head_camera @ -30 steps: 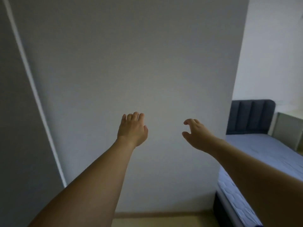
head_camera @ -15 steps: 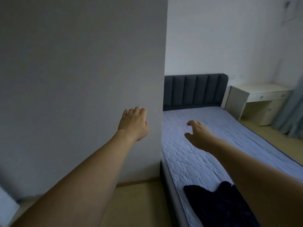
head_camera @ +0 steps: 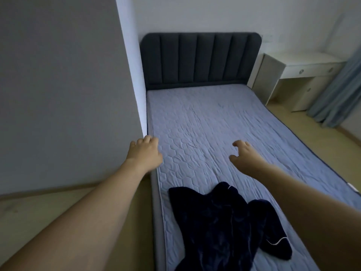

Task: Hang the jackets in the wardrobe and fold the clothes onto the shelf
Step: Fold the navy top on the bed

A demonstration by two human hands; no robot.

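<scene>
Both arms are stretched out over the bed (head_camera: 224,118), and neither hand holds anything. The left hand (head_camera: 144,153) hangs back-up above the bed's near left edge, right by the corner of the grey wall panel (head_camera: 64,85); its fingers (head_camera: 148,139) are loosely curled downward, close together, grasping nothing. Whether they touch the panel's corner, I cannot tell. The right hand (head_camera: 245,158) hovers above the quilted blue mattress cover, fingers loosely curled and slightly apart, thumb held out from them, again empty.

The task's thing, 1 dark navy jacket (head_camera: 224,227), lies crumpled on the mattress at the near end of the bed, below and between the 2 hands, well apart from both. A thin white trim line shows on its right-hand part. The right forearm passes just beside it.

At the far end stands a dark padded headboard (head_camera: 201,59) against the white wall. To its right, a pale desk (head_camera: 293,69) with round drawer knobs, and beside that a blue-grey curtain (head_camera: 340,90) hanging to the wooden floor (head_camera: 39,212).
</scene>
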